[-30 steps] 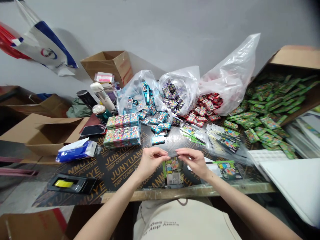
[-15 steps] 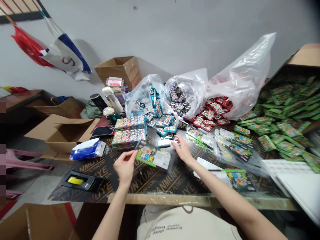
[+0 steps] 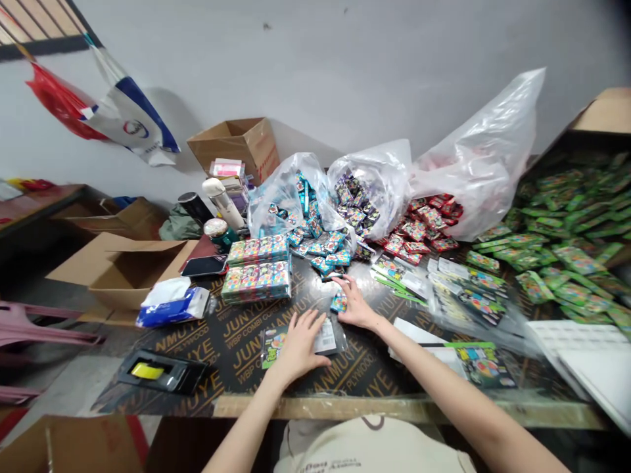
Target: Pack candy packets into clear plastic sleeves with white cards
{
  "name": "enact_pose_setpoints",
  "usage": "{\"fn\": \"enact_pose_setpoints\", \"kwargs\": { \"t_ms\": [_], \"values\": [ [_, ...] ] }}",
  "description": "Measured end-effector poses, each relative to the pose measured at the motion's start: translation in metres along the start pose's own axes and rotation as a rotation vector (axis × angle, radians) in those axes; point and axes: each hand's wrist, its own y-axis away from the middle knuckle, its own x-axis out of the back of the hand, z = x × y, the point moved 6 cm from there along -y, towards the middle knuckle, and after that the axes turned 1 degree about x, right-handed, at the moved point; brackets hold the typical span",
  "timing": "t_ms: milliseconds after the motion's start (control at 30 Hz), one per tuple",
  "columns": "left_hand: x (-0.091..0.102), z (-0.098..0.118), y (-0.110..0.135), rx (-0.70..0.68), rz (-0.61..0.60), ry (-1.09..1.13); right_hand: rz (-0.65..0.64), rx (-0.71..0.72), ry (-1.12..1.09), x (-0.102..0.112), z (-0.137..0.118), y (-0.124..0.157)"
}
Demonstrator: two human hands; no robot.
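My left hand lies with spread fingers on a printed card in a clear plastic bag, flat on the table before me. The palm hides the card's middle. To its right, my right hand has its thumb and fingers around a small blue printed box, just beyond the card's upper right corner. A loose pile of similar blue boxes lies behind that hand, partly in a clear bag. Left of them stand shrink-wrapped stacks of small boxes.
Clear bags spill purple packets and red packets. Green packets fill the right side. Bagged cards lie right of my hands. Leftward are a tape dispenser, a tissue pack, a phone and bottles.
My left hand has put the bagged card down on the table and moved right, opening flat over it. My right hand has drawn a blue box from the pile toward the card.
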Motion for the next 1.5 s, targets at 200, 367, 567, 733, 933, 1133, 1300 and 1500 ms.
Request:
{"fn": "enact_pose_setpoints", "kwargs": {
  "t_ms": [200, 367, 567, 733, 933, 1133, 1300, 1500],
  "values": [
    [-0.013, 0.007, -0.02, -0.001, -0.023, -0.02, 0.03, -0.021, -0.05, 0.037, 0.029, 0.034],
    [0.0, 0.005, -0.025, 0.044, 0.096, 0.058, 0.046, 0.112, -0.057, 0.059, -0.004, 0.04],
    [0.008, 0.019, -0.026, -0.059, 0.121, 0.192, -0.205, 0.248, 0.008, 0.057, -0.036, 0.051],
    [0.008, 0.031, -0.026, -0.115, 0.057, 0.275, -0.297, 0.331, -0.103, 0.059, -0.034, 0.048],
    [0.007, 0.025, -0.029, -0.035, 0.151, 0.324, -0.06, 0.243, -0.169, 0.071, -0.026, 0.054],
    [-0.002, 0.029, -0.037, -0.011, 0.134, 0.309, 0.095, 0.132, -0.035, 0.085, 0.013, 0.028],
    [-0.023, 0.038, -0.034, -0.044, 0.003, 0.238, 0.242, -0.332, 0.238, 0.145, 0.131, -0.044],
    [-0.02, 0.013, -0.033, 0.031, 0.038, 0.154, 0.151, -0.207, 0.14, 0.163, 0.141, -0.054]
  ]
}}
